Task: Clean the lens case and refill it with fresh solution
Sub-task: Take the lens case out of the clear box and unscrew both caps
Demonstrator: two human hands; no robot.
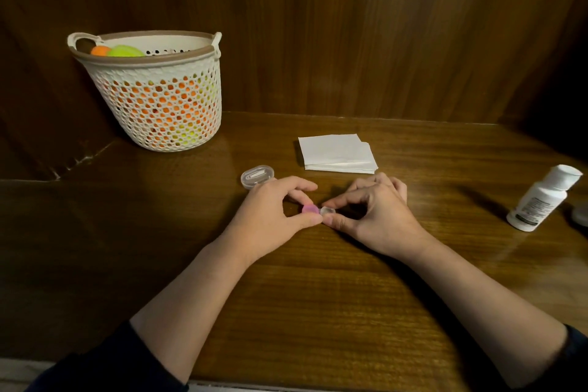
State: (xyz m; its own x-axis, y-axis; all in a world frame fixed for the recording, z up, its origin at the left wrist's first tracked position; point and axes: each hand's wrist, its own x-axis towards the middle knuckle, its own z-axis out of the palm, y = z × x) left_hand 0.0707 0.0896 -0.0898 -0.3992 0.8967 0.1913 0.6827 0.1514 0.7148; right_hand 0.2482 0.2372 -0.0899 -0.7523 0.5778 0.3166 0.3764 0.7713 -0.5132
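A small lens case (318, 210) lies on the wooden table (318, 296) between my hands; its left side has a pink cap and its right side looks clear. My left hand (270, 216) pinches the pink side between thumb and forefinger. My right hand (375, 213) pinches the clear side the same way. A white solution bottle (541, 197) stands at the far right, leaning in the wide view, with its cap on. A folded stack of white tissues (337, 153) lies just beyond my hands.
A clear oval plastic box (257, 176) with a small tool inside sits behind my left hand. A cream mesh basket (152, 89) of orange and yellow balls stands back left. Wooden walls close in the back and sides. A grey object (580, 215) shows at the right edge.
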